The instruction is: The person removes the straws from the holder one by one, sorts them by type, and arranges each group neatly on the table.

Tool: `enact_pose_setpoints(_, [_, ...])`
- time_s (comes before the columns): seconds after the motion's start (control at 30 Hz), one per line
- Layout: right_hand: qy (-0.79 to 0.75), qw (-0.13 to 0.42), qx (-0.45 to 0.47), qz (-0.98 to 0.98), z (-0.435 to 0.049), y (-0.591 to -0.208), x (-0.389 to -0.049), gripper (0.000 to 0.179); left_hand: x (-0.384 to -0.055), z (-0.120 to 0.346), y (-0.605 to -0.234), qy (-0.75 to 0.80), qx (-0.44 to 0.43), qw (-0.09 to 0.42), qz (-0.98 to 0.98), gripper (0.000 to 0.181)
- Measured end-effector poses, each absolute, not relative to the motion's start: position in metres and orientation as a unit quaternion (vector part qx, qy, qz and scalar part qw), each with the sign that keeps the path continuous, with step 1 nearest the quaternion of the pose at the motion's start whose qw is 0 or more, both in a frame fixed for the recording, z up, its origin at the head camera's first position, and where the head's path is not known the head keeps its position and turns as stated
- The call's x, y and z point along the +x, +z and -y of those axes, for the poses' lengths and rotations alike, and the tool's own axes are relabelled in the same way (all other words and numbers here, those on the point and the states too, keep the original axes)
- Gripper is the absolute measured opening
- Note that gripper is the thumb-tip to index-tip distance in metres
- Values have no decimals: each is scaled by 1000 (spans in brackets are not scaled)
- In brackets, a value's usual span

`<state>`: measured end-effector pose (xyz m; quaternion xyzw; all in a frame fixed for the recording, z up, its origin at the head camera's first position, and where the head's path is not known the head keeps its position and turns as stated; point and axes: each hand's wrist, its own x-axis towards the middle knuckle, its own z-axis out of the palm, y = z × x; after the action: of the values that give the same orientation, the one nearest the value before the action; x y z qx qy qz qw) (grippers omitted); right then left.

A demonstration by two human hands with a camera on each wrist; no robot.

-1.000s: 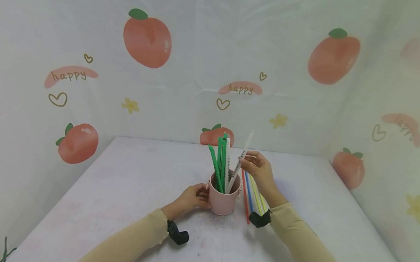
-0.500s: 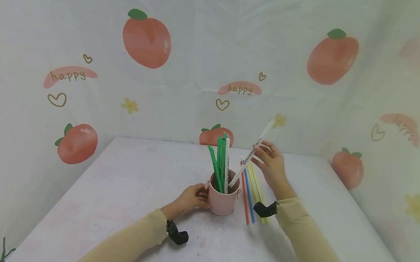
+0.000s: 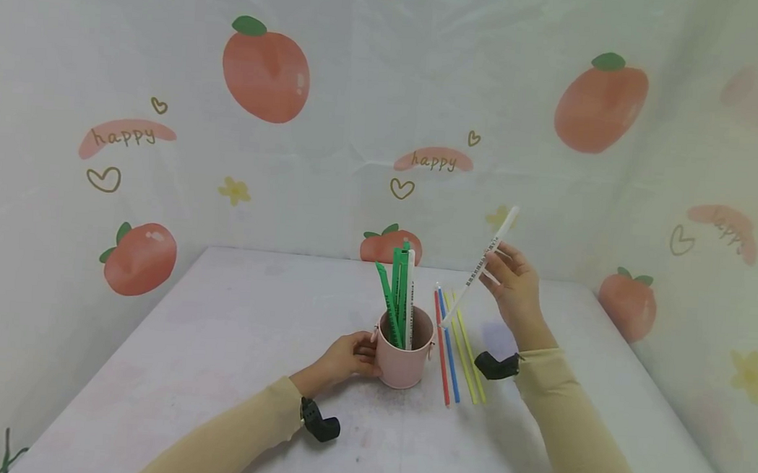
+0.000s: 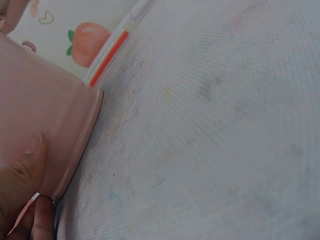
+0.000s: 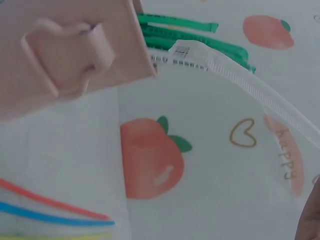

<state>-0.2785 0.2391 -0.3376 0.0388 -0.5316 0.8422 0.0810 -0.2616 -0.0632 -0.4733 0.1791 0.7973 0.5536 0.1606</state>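
Note:
A small pink bucket (image 3: 400, 369) stands upright on the table, holding several green paper-wrapped straws (image 3: 402, 296) and a white wrapped straw (image 3: 410, 303). My left hand (image 3: 345, 359) holds the bucket by its left side; the left wrist view shows the thumb (image 4: 30, 160) against its wall. To the right of the bucket, my right hand (image 3: 513, 284) pinches another white wrapped straw (image 3: 474, 275) near its middle. This straw slants, its lower end outside the bucket, over the coloured straws. In the right wrist view the held straw (image 5: 265, 95) crosses before the bucket's mouth.
A red straw (image 3: 444, 371), a blue straw (image 3: 452, 375) and yellow straws (image 3: 467, 365) lie side by side just right of the bucket. A fruit-printed cloth wall (image 3: 329, 204) rises behind the table.
My right hand has moved right and up with the white wrapped straw. The straw's lower end has come out of the bucket. The left hand and bucket have stayed put.

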Motion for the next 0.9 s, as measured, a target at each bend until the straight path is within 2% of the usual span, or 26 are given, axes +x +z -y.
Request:
enact_pose_setpoints(0.27, [813,87,40,575,-264,-349,-286,21,-262,63,-473,558,173,161,-795,57])
enact_pose_setpoints(0.47, [770,75,4,634,-278,-362,-292,21,-263,63,-474,559,172,163,-794,57])
enact_pose_setpoints(0.57, [749,63,-7,660,-285,-372,-297,29,-263,63,-474,558,172,163,-795,57])
enact_pose_setpoints(0.73, [712,37,-7,701,-291,-384,-303,52,-262,63,-473,556,173,163,-796,56])
enact_pose_setpoints(0.9, [681,22,0,732,-294,-393,-306,62,-261,63,-472,552,171,162,-800,55])
